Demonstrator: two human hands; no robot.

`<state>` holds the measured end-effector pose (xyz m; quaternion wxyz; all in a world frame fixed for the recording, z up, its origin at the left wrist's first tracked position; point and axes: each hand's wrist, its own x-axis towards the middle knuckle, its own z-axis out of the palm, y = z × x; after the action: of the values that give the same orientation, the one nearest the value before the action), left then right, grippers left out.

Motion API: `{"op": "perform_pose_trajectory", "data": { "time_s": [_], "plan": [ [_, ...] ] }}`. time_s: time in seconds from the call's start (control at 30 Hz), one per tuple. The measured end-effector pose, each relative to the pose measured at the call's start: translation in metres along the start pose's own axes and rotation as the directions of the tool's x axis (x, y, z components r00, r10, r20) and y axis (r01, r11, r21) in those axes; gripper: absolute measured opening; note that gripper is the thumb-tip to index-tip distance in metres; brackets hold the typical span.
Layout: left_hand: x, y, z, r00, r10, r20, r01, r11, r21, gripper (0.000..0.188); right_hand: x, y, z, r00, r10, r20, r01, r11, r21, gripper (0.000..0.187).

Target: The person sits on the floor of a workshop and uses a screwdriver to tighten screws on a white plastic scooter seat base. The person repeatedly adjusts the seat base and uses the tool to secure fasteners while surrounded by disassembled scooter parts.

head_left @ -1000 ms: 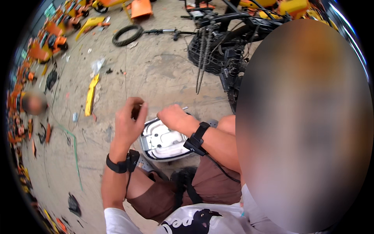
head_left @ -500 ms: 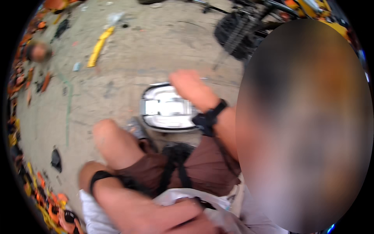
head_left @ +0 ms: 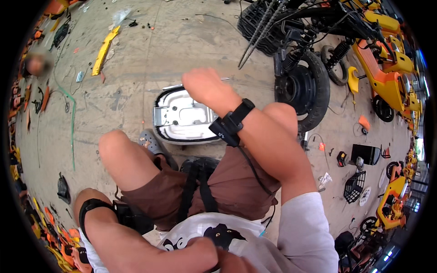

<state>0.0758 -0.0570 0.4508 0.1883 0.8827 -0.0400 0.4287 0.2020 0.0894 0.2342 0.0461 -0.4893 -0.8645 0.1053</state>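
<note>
An upturned vehicle seat (head_left: pixel 184 113), white inside with a black edge and a metal bracket, lies on the floor in front of my knees. My right hand (head_left: pixel 205 86) is curled over its far right part, fingers turned down and hidden. A thin silver strip (head_left: pixel 225 79) shows beside that hand; whether I hold it is unclear. My left forearm is bent across my shirt, and my left hand (head_left: pixel 205 255) is close to my belly at the lower edge. Its fingers are mostly out of sight.
A bare frame with a black wheel (head_left: pixel 302 88) stands at the right, chain hanging. A yellow strip (head_left: pixel 105 50) lies far left. Beyond the wheel are yellow scooters (head_left: pixel 391 59) and a black grille (head_left: pixel 355 186). Orange and yellow parts (head_left: pixel 50 241) crowd the left rim.
The picture is sharper, and the large blurred shape at the right has gone, uncovering my right arm and the wheel. My right hand and the seat appear slightly further left.
</note>
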Motion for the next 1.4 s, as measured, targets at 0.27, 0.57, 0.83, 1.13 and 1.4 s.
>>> {"op": "perform_pose_trajectory", "data": {
  "time_s": [0.27, 0.57, 0.83, 1.13, 1.4],
  "plan": [
    [0.001, -0.005, 0.001, 0.964, 0.203, 0.173, -0.22, 0.972, 0.081, 0.016, -0.001, -0.006, -0.006, 0.994, 0.058, 0.097, -0.056, 0.998, -0.029, 0.014],
    [-0.025, -0.004, -0.019, 0.942, -0.039, -0.334, -0.279, 0.464, -0.841, 0.028, 0.002, -0.004, -0.006, 0.997, 0.044, 0.058, -0.049, 0.995, 0.083, 0.013],
    [-0.026, 0.002, -0.024, 0.958, -0.075, -0.277, -0.215, 0.45, -0.867, 0.031, 0.004, -0.005, -0.007, 0.989, 0.085, 0.12, -0.079, 0.995, -0.057, 0.014],
    [-0.037, 0.006, -0.01, 0.936, 0.169, -0.309, -0.351, 0.508, -0.786, 0.037, 0.002, -0.003, -0.004, 0.992, 0.076, 0.102, -0.081, 0.996, 0.047, 0.016],
    [-0.038, 0.008, 0.0, 0.839, 0.259, -0.478, -0.54, 0.499, -0.678, 0.023, -0.001, -0.003, -0.006, 0.993, 0.06, 0.098, -0.067, 0.995, 0.073, 0.015]
  ]
}}
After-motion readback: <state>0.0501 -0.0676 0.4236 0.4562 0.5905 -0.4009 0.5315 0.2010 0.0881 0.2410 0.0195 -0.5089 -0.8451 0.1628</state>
